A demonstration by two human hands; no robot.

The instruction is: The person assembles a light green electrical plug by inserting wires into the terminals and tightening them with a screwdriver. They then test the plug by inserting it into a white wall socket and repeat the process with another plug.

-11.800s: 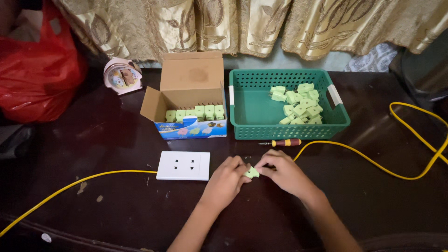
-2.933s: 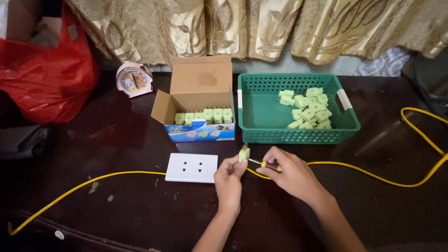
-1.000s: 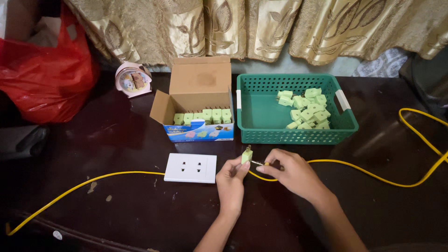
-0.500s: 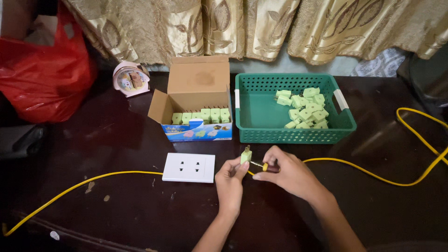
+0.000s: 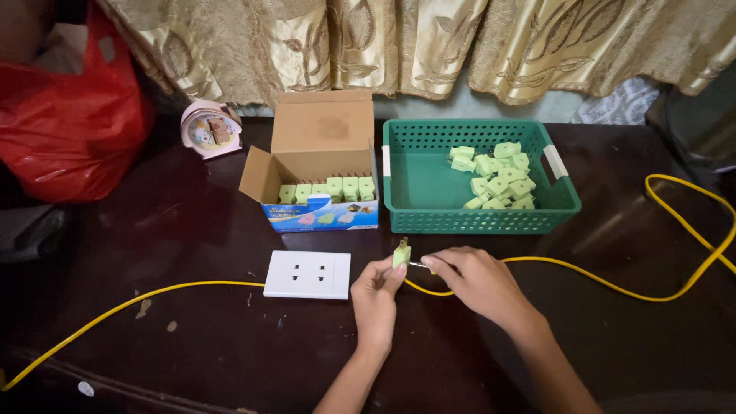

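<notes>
My left hand (image 5: 374, 295) pinches a small light-green plug adapter (image 5: 401, 254) upright, its metal prongs pointing up. My right hand (image 5: 475, 282) grips a small screwdriver (image 5: 420, 265) whose thin metal tip touches the adapter's side. Both hands hover just above the dark wooden table (image 5: 192, 230), right of a white wall socket plate (image 5: 307, 274). A yellow cable (image 5: 613, 284) runs across the table under my hands.
A green plastic basket (image 5: 406, 184) holds several green adapters at its right. An open cardboard box (image 5: 318, 180) holds a row of the same adapters. A pink alarm clock (image 5: 208, 129) and a red plastic bag (image 5: 73, 123) stand at back left. Curtains hang behind.
Earlier both hands worked an adapter low on the table. Now the left hand holds it raised and the right hand has the screwdriver at it. Little has shifted in the last second.
</notes>
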